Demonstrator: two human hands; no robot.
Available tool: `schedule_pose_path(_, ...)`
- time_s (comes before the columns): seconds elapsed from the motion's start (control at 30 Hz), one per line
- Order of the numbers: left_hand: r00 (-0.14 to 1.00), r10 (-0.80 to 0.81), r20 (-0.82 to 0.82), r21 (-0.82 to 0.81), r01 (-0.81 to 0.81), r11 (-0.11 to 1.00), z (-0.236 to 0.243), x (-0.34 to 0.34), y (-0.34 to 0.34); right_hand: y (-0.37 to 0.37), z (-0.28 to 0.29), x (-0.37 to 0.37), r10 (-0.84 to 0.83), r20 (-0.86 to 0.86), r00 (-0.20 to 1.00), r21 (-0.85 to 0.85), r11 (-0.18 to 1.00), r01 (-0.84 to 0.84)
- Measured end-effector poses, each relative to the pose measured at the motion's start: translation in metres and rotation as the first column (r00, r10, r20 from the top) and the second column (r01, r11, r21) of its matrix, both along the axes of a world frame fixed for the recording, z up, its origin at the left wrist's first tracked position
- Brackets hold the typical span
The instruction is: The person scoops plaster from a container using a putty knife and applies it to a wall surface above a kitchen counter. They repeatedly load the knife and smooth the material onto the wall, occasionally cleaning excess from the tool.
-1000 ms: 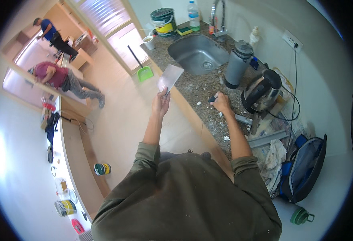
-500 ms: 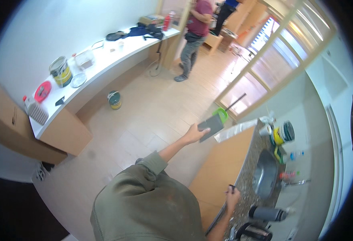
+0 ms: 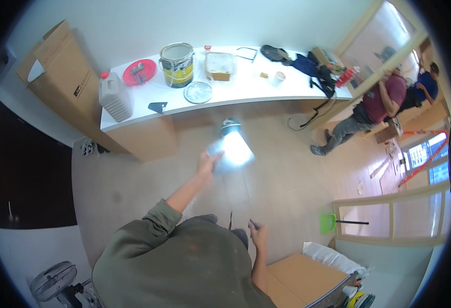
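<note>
Upper left: tall cardboard box (image 3: 69, 84). Centre: left hand (image 3: 206, 165), fingers clamped on flat rectangular plate (image 3: 237, 151), glaring white. Lower centre: right hand (image 3: 259, 236), fingers closed round small dark object (image 3: 254, 224), partly hidden. Right: green dustpan (image 3: 328, 224).

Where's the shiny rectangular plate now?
Head view, near centre: the shiny plate is in the left hand, partly hiding the small bucket on the floor.

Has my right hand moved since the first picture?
Yes: the right hand has moved away from the stone countertop, out over the floor.
</note>
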State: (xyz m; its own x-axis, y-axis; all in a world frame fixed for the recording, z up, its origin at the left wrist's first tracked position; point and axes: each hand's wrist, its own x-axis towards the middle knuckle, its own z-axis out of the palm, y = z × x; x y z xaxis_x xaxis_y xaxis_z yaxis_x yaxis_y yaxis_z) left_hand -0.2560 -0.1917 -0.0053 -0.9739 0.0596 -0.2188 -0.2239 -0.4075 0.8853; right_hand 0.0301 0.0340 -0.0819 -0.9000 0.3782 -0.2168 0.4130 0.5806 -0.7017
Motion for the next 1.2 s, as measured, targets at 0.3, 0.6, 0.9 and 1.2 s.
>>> schedule_pose_path(0.3,0.87,0.493,-0.017,-0.142,-0.49,0.86,0.026,-0.105,-0.108,0.064,-0.004,-0.202,0.238,0.142,0.961,-0.014,0.971,-0.238)
schedule_pose_path(0.6,0.75,0.658,-0.069,-0.214,-0.656,0.724,0.035,-0.162,-0.178,0.016,0.062,-0.486,0.78,0.165,0.603,0.252,0.558,-0.791)
schedule_pose_path(0.9,0.927,0.354,0.127,-0.39,-0.281,0.877,0.041,-0.316,-0.197,-0.143,0.275,-0.72,0.686,-0.329,0.649,0.075,0.704,-0.706)
schedule_pose_path(1.2,0.964,-0.052,0.262,-0.503,0.183,0.844,0.014,-0.411,-0.246,-0.277,0.166,-0.847,0.955,0.111,0.276,0.331,0.226,-0.916)
